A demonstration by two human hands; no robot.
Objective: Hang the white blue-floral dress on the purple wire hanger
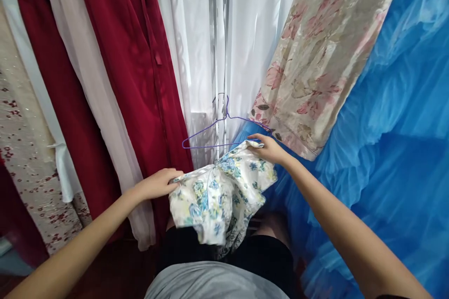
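Observation:
Both hands stretch out a white floral garment [201, 203] with blue and yellow-green flowers, holding it by its upper edge. Its folded shape resembles a pair of shorts, but I cannot tell for sure. My left hand [159, 183] pinches the left end of that edge, thumb under the cloth. At the right end, my right hand [268, 148] grips the edge between thumb and fingers. Just behind and above the cloth hangs a thin purple hanger [205, 129] with nothing on it. Its lower bar passes close to my right hand; whether they touch is unclear.
Dark red garments [122, 56] and a pale pink one [93, 74] hang at left, beside a sequined floral dress [24, 168]. White curtain-like fabric [252, 23] hangs in the middle. A beige floral garment [322, 51] and a ruffled blue tulle dress [396, 177] fill the right.

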